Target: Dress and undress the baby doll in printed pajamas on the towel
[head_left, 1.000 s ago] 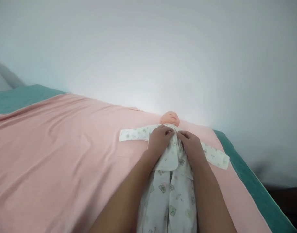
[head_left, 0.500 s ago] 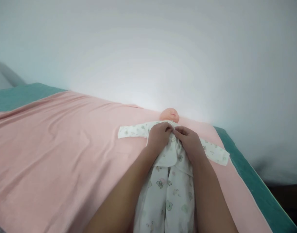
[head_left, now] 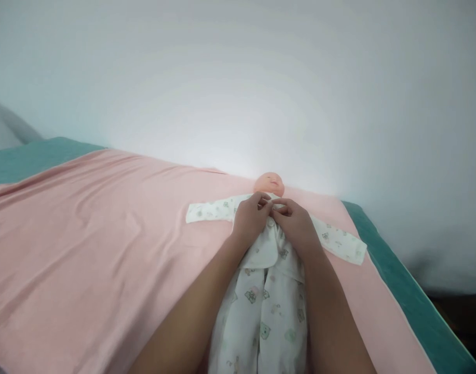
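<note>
A baby doll (head_left: 269, 184) lies on its back with its head toward the wall, dressed in a white printed shirt (head_left: 263, 253) and matching trousers (head_left: 257, 322). My left hand (head_left: 254, 214) and my right hand (head_left: 293, 221) meet at the upper front of the shirt, just below the doll's neck. Both are closed, fingertips pinching the shirt's front edges; the exact spot they grip is hidden by the fingers. Below them a round button (head_left: 270, 222) shows on the shirt front. Its sleeves spread out to either side.
A pink sheet (head_left: 105, 249) with creases lies under the doll. Green padding (head_left: 401, 280) shows at the right edge and at the far left. A white wall (head_left: 238, 78) rises directly behind the doll's head.
Both hands have shifted slightly left in view along with the doll, staying at the upper shirt front. Their fingertips have moved closer together and the fingers have changed position.
</note>
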Demonstrator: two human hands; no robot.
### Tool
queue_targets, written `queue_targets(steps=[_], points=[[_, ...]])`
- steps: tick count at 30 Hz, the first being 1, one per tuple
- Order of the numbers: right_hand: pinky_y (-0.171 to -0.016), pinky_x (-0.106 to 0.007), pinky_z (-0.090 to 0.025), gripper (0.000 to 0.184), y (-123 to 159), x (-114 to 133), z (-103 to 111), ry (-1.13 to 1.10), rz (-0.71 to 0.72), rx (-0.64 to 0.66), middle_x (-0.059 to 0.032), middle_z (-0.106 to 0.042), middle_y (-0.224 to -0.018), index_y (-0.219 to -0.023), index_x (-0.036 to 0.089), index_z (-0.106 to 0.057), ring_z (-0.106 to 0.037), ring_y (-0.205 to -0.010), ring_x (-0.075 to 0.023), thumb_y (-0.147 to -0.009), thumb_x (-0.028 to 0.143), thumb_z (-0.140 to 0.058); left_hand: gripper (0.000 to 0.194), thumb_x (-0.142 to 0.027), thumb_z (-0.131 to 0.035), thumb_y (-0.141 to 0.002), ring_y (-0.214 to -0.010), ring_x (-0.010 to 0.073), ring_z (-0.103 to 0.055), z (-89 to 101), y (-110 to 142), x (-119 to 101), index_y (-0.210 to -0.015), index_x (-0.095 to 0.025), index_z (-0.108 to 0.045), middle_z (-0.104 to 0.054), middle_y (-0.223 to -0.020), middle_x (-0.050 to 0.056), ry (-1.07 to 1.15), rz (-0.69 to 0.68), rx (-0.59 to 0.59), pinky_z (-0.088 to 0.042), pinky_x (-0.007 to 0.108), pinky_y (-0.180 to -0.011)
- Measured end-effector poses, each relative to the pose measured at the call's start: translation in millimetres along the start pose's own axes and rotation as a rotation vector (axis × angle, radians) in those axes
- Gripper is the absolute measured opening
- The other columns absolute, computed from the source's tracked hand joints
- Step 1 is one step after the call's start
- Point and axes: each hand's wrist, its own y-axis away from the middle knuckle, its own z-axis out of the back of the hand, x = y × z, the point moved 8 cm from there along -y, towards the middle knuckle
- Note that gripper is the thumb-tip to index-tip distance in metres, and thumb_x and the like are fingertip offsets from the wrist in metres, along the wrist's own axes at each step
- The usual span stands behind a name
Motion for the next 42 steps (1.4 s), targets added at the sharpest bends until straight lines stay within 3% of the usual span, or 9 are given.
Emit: queue_targets(steps=[10, 17, 24, 29, 36, 42], points=[[-0.07, -0.029, -0.044, 0.028, 13.5, 10.7, 0.5, 0.157, 0.022, 0.0, -0.0004, -0.069, -0.078, -0.104, 0.023, -0.062, -0.063, -0.075, -0.0176, -0.077, 0.029, -0.057, 0.011, -0.023, -0.059, -0.082, -0.076, 0.0132, -0.06, -0.9, -1.2, 1.4, -0.083, -0.023, -0.069, -0.066, -0.084, -0.001, -0.118, -0.039, 0.016, -0.048, 0.026, -0.073], [-0.073, -0.031, -0.042, 0.021, 31.8, 1.0, 3.1, 0.268, 0.031, -0.086, -0.0037, -0.065, -0.094, -0.096, 0.021, -0.057, -0.059, -0.081, -0.0179, -0.078, 0.031, -0.05, 0.016, -0.025, -0.054, -0.087, -0.084, 0.0148, -0.06, 5.5, 21.7, -6.2, -0.087, -0.023, -0.07, -0.063, -0.092, 0.002, -0.227, -0.119, -0.016, -0.048, 0.027, -0.078], [-0.065, -0.028, -0.038, 0.013, 66.4, 6.1, 11.1, 0.309, 0.087, -0.134, -0.0003, -0.06, -0.073, -0.075, 0.022, -0.054, -0.051, -0.066, -0.016, -0.081, 0.033, -0.051, 0.016, -0.028, -0.054, -0.09, -0.087, 0.0131, -0.061, 11.7, 52.5, -10.4, -0.096, -0.025, -0.069, -0.065, -0.094, 0.001, -0.25, -0.256, 0.01, -0.047, 0.024, -0.079], [-0.063, -0.027, -0.04, 0.019, 66.2, 4.5, 15.4, 0.139, 0.081, -0.078, 0.0009, -0.06, -0.066, -0.071, 0.021, -0.056, -0.051, -0.062, -0.015, -0.081, 0.038, -0.056, 0.014, -0.033, -0.058, -0.088, -0.086, 0.0133, -0.06, 10.7, 55.1, -14.3, -0.093, -0.025, -0.068, -0.066, -0.091, 0.0, -0.221, -0.278, 0.057, -0.046, 0.024, -0.077], [-0.069, -0.028, -0.044, 0.019, 64.8, 2.9, 13.4, -0.072, 0.072, -0.095, -0.0014, -0.067, -0.08, -0.083, 0.02, -0.065, -0.059, -0.076, -0.0175, -0.081, 0.038, -0.061, 0.009, -0.028, -0.06, -0.086, -0.088, 0.014, -0.059, 9.4, 51.8, -15.3, -0.084, -0.024, -0.068, -0.067, -0.09, -0.001, -0.118, -0.205, 0.092, -0.046, 0.025, -0.079], [-0.072, -0.03, -0.047, 0.022, 64.4, 1.1, 11.1, -0.108, 0.085, -0.076, -0.0025, -0.069, -0.084, -0.092, 0.02, -0.069, -0.061, -0.079, -0.0185, -0.079, 0.037, -0.063, 0.009, -0.028, -0.062, -0.083, -0.085, 0.0153, -0.061, 9.8, 51.1, -7.0, -0.083, -0.023, -0.07, -0.07, -0.088, -0.001, 0.09, -0.033, 0.151, -0.047, 0.026, -0.077]])
